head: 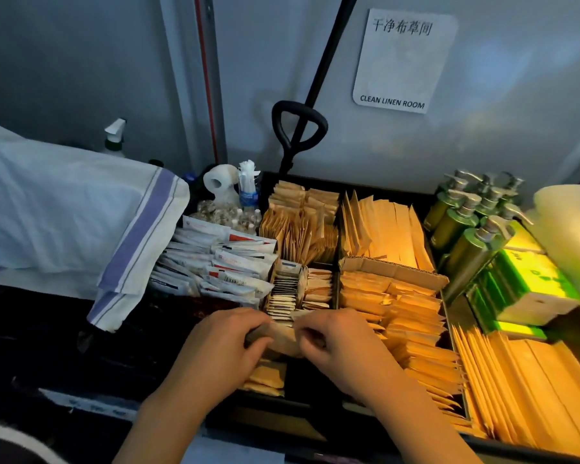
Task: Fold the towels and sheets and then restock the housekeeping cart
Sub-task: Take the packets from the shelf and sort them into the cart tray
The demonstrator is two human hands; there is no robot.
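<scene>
The housekeeping cart's black divided tray [335,229] fills the middle of the head view, packed with kraft-paper amenity packets. My left hand [225,343] and my right hand [342,343] meet over the near front compartment, both gripping a small stack of tan packets [282,338] between them. More tan packets [267,376] lie in the compartment under the hands. A folded white cloth with purple stripes [138,242] lies on the cart's left side, draped over its edge.
White sachets [215,266] fill the left compartment, tea bags [283,296] the one just beyond my hands. Green pump bottles [466,222] and green boxes [529,283] stand at right, beside a cream roll [570,229]. A spray bottle [114,139] and black handle [298,128] stand behind.
</scene>
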